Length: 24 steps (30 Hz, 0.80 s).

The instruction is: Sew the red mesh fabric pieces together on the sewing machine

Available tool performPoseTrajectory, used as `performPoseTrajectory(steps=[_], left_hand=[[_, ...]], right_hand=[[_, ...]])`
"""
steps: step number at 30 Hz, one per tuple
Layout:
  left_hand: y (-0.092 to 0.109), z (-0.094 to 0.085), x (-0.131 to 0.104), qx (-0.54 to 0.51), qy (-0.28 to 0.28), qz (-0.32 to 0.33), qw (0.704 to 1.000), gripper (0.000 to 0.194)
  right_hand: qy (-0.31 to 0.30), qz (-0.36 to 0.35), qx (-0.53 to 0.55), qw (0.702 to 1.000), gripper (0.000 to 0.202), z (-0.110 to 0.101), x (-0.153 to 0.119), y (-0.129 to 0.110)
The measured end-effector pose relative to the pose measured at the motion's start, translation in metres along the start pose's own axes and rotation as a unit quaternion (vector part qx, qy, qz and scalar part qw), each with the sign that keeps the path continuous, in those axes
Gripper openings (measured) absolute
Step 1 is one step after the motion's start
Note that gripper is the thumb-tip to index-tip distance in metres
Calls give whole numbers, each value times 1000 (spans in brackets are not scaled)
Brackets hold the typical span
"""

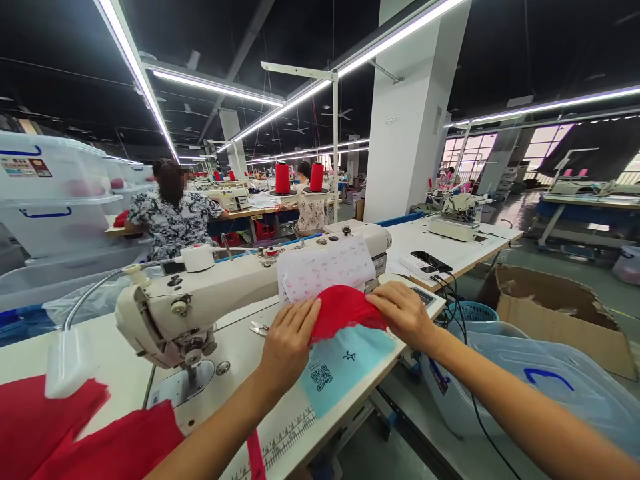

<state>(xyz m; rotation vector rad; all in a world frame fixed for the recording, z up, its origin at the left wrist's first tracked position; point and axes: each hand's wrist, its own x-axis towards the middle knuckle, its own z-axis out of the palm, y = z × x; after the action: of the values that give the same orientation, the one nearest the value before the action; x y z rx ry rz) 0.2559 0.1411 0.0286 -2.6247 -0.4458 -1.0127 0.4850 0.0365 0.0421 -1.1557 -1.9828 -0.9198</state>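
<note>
Between my two hands a curved piece of red fabric (345, 308) is stretched above the sewing table. My left hand (289, 341) pinches its left end, and my right hand (404, 311) grips the right end. Under the fabric lies a light blue sheet (345, 367) with a QR code. A white sewing machine (240, 283) stands just beyond my hands, with a handwritten paper (327, 268) on its arm. More red fabric (90, 433) lies at the left, near the needle plate. Small metal snips (259, 329) rest behind my left hand.
A printed ruler (287, 437) runs along the table's front edge, crossed by a narrow red strip (255, 455). Clear plastic bins (530, 387) and a cardboard box (560, 317) stand at the right. Phones (431, 261) with cables lie behind. A co-worker (173, 210) sits ahead left.
</note>
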Motion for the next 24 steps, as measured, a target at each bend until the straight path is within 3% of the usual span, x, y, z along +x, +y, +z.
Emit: performPoseTrajectory(steps=[2,4,6,9,14,19,24], left_hand=[[0,14,-17,5,-56,82,995,50],[0,25,-34,-14,-132,137,982,55],[1,29,-45,-30,-185,146,971,60],[0,28,-51,-24,-199,126,971,57],[-1,20,-45,13,-192,104,976,45],[5,18,-47,-4,-284,86,955,56],[15,9,-57,-88,-354,-4,931,50]], right_hand=[[-43,-72,2,996,24,10,-25,-4],[-104,-98,12,990,26,19,-49,-9],[-150,-70,15,986,27,23,-68,-13],[-181,23,-6,983,34,26,-83,-14],[-191,94,-24,977,28,30,-90,-8],[-163,68,27,984,27,36,-96,-4],[-101,47,62,992,28,42,-103,4]])
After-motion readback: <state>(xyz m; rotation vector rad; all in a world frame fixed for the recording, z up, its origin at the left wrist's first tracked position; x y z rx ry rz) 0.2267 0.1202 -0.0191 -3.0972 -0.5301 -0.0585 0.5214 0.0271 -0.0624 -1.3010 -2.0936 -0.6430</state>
